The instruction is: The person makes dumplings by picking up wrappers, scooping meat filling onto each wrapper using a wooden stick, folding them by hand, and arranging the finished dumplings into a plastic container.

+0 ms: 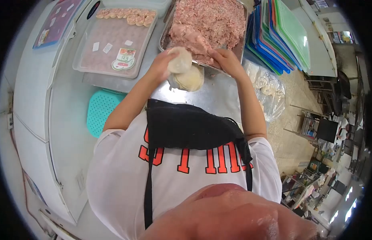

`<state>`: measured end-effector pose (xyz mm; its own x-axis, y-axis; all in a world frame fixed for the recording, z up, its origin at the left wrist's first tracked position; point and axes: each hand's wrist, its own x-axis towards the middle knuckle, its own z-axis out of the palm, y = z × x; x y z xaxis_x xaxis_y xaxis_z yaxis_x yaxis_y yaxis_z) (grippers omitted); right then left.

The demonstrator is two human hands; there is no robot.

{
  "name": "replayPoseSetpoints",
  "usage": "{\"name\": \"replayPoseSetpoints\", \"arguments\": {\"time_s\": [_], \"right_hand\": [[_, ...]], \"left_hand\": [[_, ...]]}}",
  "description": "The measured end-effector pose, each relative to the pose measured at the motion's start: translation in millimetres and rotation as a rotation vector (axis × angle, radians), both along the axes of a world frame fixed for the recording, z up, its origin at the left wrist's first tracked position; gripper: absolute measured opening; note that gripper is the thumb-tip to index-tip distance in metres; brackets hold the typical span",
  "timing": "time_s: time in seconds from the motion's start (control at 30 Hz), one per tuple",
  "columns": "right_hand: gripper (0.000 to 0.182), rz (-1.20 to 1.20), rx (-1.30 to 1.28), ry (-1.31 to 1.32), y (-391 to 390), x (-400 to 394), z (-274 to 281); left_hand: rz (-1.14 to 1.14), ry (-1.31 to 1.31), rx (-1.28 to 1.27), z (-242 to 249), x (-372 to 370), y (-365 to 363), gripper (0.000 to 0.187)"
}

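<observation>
My left hand (159, 67) is closed on the edge of a round, pale dumpling wrapper (181, 62). Just beneath it, a stack of round wrappers (190, 80) lies on the metal worktop. My right hand (228, 62) has its fingers closed at the near edge of a large heap of pink minced meat (210, 24). Whatever those fingers hold is hidden by the hand and the meat. The meat fills a metal tray (245, 40) beyond both hands.
A plastic container (90, 48) with rows of small meat-filled pieces stands at left. Coloured plastic lids (280, 36) are piled at right, above a clear plastic bag (270, 90) of pale contents. A teal perforated plastic item (101, 113) sits below the worktop's left side.
</observation>
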<state>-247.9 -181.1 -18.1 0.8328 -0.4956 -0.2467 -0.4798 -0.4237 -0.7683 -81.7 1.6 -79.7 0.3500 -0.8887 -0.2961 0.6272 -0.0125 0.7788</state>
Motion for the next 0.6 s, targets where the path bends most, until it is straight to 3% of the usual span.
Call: {"name": "replayPoseSetpoints", "arguments": {"time_s": [0.07,0.2,0.23,0.3,0.43,0.53,0.6], "right_hand": [[0.036,-0.157,0.206,-0.135,1,-1,6],[0.035,-0.251,0.349,-0.282,20,5,-4],[0.033,-0.260,0.182,-0.328,28,8,-11],[0.031,-0.198,-0.203,-0.352,32,4,-22],[0.033,-0.178,-0.458,-0.335,34,-23,-23],[0.027,-0.034,-0.627,-0.164,33,-39,10],[0.023,-0.036,-0.773,0.123,44,-41,44]], "left_hand": [[0.049,0.429,-0.301,12,8,-25,0.035],[0.176,0.523,-0.324,24,11,-68,0.041],[0.162,0.525,-0.323,36,12,-69,0.041],[0.188,0.618,-0.271,64,12,-66,0.058],[0.162,0.700,-0.232,51,19,-72,0.066],[0.238,0.624,-0.201,27,21,-75,0.072],[0.296,0.368,-0.284,18,24,-78,0.077]]}}
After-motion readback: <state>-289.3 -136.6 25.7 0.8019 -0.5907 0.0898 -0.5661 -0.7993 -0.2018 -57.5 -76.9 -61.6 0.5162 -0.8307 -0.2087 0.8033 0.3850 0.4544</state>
